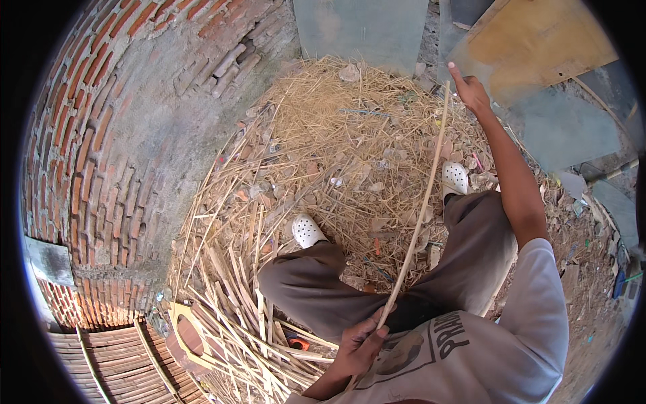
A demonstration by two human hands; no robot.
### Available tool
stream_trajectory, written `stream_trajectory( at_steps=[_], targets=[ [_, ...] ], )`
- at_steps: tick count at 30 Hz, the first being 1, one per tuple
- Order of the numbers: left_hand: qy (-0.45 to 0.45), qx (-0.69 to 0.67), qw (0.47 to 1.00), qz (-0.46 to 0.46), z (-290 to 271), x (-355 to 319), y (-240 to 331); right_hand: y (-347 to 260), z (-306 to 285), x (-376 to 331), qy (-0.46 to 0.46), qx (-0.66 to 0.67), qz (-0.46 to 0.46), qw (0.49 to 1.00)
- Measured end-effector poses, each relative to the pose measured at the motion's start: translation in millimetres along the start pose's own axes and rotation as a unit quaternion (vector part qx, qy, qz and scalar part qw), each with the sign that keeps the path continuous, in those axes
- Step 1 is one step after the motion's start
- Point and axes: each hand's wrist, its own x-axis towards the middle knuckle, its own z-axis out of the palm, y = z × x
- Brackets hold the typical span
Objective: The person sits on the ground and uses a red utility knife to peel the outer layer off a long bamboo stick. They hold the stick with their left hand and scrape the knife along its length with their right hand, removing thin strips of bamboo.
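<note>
A long, thin bamboo strip [422, 215] slants from my lap up toward the far right. My left hand [360, 343] is closed around its near part, close to my shirt, with the thumb along the strip. My right hand [471, 93] is stretched far out beside the strip's far tip, with a small gap between them. One digit of it points away from me; the other fingers are partly hidden, and nothing shows in its grasp. To the left of my knee lies a loose pile of split bamboo strips [245, 316].
Straw and shavings [330, 108] cover the rubble-strewn ground between my white clogs [307, 231]. A brick wall [134, 148] rises at left. Grey panels [360, 34] and a tan board [538, 44] stand at the back. A bamboo slat platform [114, 363] is at lower left.
</note>
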Motion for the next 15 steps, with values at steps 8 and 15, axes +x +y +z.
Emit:
stream_trajectory(
  at_steps=[8,15],
  targets=[
    [0.025,-0.15,0.987,0.05,-17.3,31.2,4.3,-88.0,8.2,-133.1,-0.129,-0.043,-0.286,0.949],
    [0.005,-0.105,0.993,0.052,-8.7,22.5,7.1,-85.1,8.9,-99.4,-0.077,-0.082,-0.248,0.962]
  ],
)
